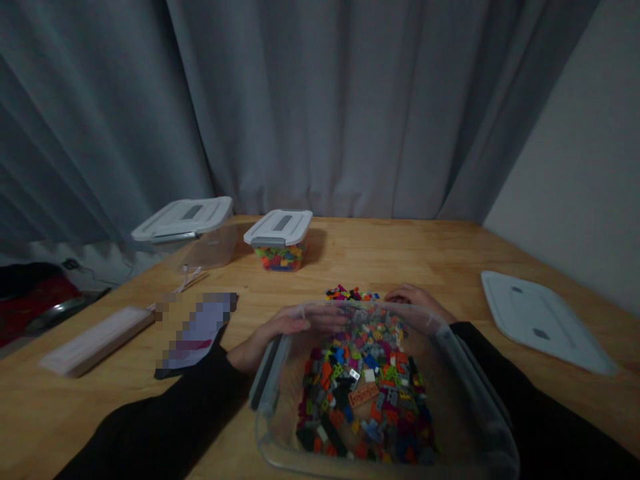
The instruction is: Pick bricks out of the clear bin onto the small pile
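Observation:
A clear plastic bin [465,380] full of small mixed-colour toy bricks [365,393] stands on the wooden table right in front of me. My left hand [280,333] lies around the bin's far left corner, fingers along the rim. My right hand [417,300] grips the far right corner; part of it shows through the clear wall. Both sleeves are black. A small heap of loose bricks [351,293] lies on the table just beyond the bin.
A small lidded box of bricks [280,240] and a larger lidded clear box [187,230] stand at the back left. A loose grey lid [543,320] lies at the right. A long flat pale box [97,340] and a blurred dark item [197,330] lie at the left.

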Demonstrator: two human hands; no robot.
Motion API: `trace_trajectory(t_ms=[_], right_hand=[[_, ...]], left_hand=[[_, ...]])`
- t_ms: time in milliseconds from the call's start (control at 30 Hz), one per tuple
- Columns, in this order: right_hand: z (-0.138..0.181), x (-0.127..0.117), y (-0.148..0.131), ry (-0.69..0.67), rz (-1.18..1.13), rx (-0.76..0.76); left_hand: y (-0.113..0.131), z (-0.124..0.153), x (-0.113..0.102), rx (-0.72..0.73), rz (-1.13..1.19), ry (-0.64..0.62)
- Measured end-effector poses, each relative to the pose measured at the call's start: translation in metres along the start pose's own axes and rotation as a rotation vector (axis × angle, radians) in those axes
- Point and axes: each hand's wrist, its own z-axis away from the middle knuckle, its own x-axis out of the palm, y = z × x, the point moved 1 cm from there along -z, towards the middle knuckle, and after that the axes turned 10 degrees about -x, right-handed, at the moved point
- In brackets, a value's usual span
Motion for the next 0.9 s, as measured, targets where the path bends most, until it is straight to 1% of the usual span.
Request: trace_trajectory(t_ms=[233,433,633,733,900], right_hand=[[0.0,0.002,0.008,-0.019,0.056,-0.017],[0.0,-0.001,-0.001,0.004,0.045,-0.017],[0.0,-0.004,-0.013,0.016,-0.005,-0.001],[0.001,-0.005,-0.019,0.065,-0.007,0.023],[0.0,-0.004,-0.023,0.201,-0.02,0.057]], left_hand=[[0.001,0.0,0.0,-0.004,-0.006,0.009],[0.004,-0.001,0.004,0.023,0.011,0.016],[0.001,0.0,0.001,0.009,0.001,0.009],[0.0,0.0,-0.001,0.01,-0.012,0.0],[-0.001,0.0,-0.002,0.016,-0.017,0.005]])
